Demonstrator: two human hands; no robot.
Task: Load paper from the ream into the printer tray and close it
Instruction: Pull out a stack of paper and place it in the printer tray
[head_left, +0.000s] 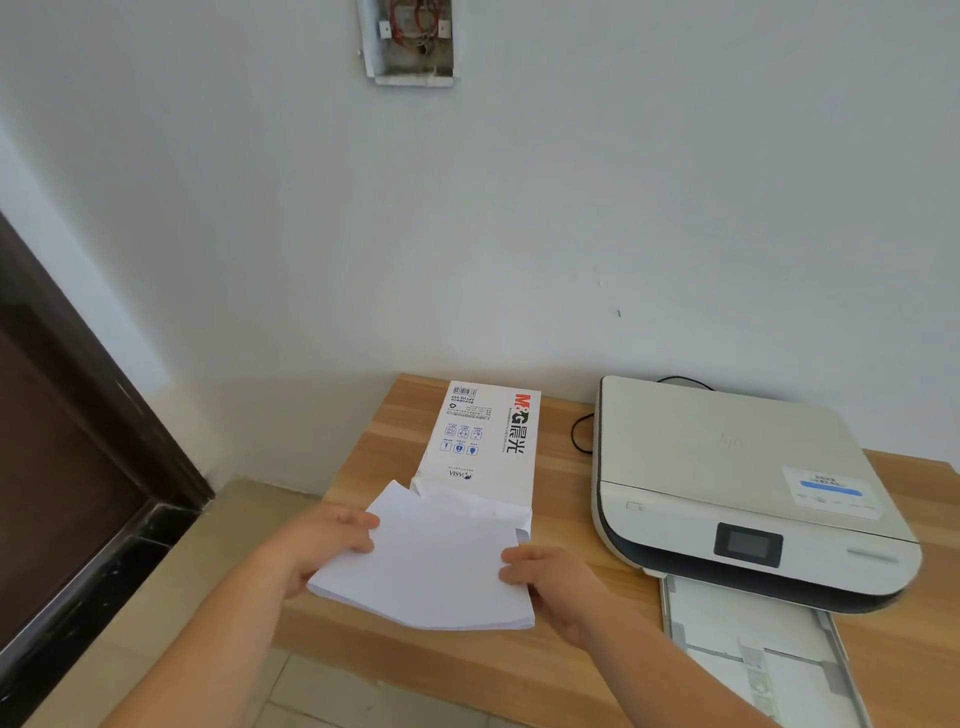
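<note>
Two hands grip one stack of paper (431, 566) at the torn open end of the ream (480, 441), which lies flat on the desk (613, 665). Left hand (324, 545) fingers curl over the stack's left edge; right hand (550, 582) fingers clamp its right edge. Printer (737, 483) sits right of the ream, its tray (753, 660) pulled out toward the desk front.

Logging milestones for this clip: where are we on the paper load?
Done: the ream wrapper is torn open at its near end, and the printer tray is pulled out. In hand: the left hand and right hand grip a stack of sheets just in front of the wrapper's open end, above the desk. Left: set the stack in the tray and push it into the printer.
</note>
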